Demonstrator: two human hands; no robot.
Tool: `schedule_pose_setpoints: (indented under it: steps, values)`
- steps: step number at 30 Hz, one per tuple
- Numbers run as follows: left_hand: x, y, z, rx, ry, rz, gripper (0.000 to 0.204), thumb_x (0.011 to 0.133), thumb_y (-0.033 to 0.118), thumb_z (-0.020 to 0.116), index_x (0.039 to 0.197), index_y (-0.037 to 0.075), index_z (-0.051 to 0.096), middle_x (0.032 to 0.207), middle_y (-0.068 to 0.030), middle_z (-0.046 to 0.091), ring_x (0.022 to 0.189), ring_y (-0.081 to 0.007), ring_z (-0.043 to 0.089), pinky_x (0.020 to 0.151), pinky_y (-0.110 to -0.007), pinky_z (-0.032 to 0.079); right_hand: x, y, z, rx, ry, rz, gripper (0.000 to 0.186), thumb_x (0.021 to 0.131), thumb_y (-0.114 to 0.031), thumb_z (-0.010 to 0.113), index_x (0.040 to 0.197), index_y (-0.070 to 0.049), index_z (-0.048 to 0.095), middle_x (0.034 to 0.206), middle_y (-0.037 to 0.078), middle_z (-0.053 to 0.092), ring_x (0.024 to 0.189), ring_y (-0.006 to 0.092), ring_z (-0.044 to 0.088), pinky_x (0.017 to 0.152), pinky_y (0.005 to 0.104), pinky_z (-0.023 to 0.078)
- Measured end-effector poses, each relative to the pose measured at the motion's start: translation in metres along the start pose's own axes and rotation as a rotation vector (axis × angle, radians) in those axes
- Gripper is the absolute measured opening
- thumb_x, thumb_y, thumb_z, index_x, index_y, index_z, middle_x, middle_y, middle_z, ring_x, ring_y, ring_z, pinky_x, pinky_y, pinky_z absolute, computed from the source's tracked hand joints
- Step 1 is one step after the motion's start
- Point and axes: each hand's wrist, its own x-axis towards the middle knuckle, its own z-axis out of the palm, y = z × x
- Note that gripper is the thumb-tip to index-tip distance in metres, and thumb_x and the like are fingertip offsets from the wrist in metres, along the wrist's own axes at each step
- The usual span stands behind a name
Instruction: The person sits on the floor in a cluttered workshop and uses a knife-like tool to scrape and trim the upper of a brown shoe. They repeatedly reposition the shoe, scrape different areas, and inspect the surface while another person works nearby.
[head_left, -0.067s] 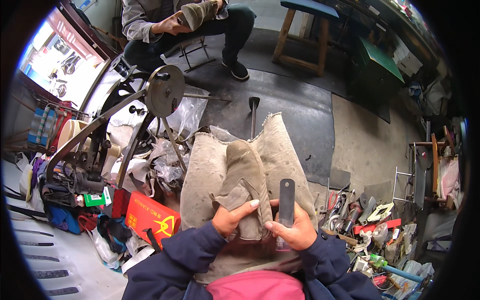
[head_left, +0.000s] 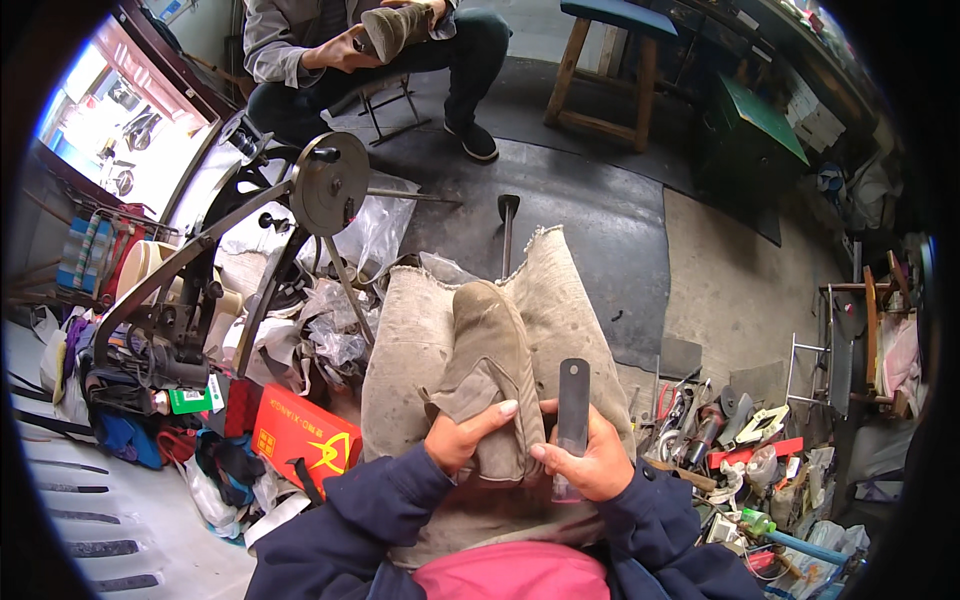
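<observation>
Positions are virtually unchanged since the earlier frame. Brown shoe [head_left: 490, 345] is gripped by curled left hand [head_left: 463, 440], at that hand's right; dark strip [head_left: 574, 395] is clasped in half-closed right hand [head_left: 600, 458]; red box [head_left: 292, 420] with yellow printing, left of both.

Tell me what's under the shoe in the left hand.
Beneath the taupe shoe is a stained beige cloth, visible on both sides. The patch directly under the shoe is covered, so anything lying there cannot be seen.

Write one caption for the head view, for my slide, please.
Left grip holding a brown shoe, right grip holding a flat dark tool, above a beige lap cloth.
</observation>
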Motion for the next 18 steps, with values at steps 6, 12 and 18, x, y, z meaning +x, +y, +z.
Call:
schedule_pose_setpoints:
  steps: [6,12,18]
  values:
    - [-0.006,0.003,-0.004,-0.112,0.01,-0.133,0.04,0.095,0.015,0.07,0.132,0.001,0.061,0.123,-0.0076,0.069,0.111,-0.0191,0.065,0.098,-0.035,0.052,0.0,0.004,-0.002,-0.056,0.001,-0.052,0.051,0.088,-0.012,0.079,0.131,-0.001,0.054,0.077,0.0,0.066,0.067,0.0078,0.062,0.062,0.0268,0.051]
    - [-0.014,0.0,-0.011,-0.113,-0.046,-0.179,0.045,0.094,0.012,0.069,0.136,0.0,0.058,0.128,-0.0106,0.067,0.116,-0.0232,0.064,0.103,-0.038,0.051,-0.005,0.008,-0.006,0.065,0.023,0.023,0.04,0.09,-0.014,0.078,0.123,-0.001,0.059,0.076,0.001,0.065,0.066,0.0082,0.062,0.061,0.026,0.05]
    - [-0.018,-0.006,-0.019,-0.055,-0.127,-0.157,0.051,0.093,0.008,0.066,0.142,0.0,0.053,0.133,-0.0121,0.065,0.122,-0.0247,0.062,0.108,-0.04,0.047,-0.005,0.009,-0.01,0.139,0.0,-0.029,0.023,0.094,-0.015,0.073,0.108,0.0,0.063,0.079,0.004,0.065,0.065,0.0107,0.062,0.06,0.0269,0.05]
